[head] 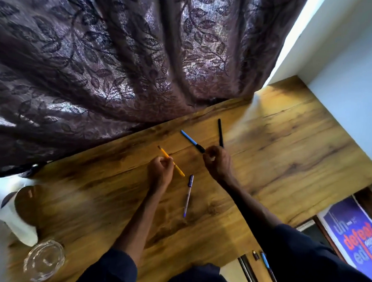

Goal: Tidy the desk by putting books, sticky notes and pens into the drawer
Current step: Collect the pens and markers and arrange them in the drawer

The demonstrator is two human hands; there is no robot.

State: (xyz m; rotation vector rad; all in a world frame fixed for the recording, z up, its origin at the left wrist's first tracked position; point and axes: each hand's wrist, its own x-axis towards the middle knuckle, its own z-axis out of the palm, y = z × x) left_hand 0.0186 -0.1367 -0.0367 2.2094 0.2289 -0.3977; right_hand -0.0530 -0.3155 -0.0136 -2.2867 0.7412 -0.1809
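Several pens lie on the wooden desk [277, 145]. My left hand [160, 170] pinches a yellow pen [179, 170] near its middle. My right hand [217, 162] holds two pens by their near ends: a blue pen with a black cap [190, 139] and a black pen [220, 132], both pointing away from me. A purple pen [188, 196] lies loose on the desk between my forearms. At the lower right an open drawer [318, 229] holds a purple book with orange lettering [356, 236]. More pens [266, 261] lie below the desk's near edge.
A dark patterned curtain [120, 62] hangs along the desk's far edge. A clear glass dish [44, 260] and a white object [17, 224] sit at the desk's left end. A pale wall [356, 74] bounds the right side.
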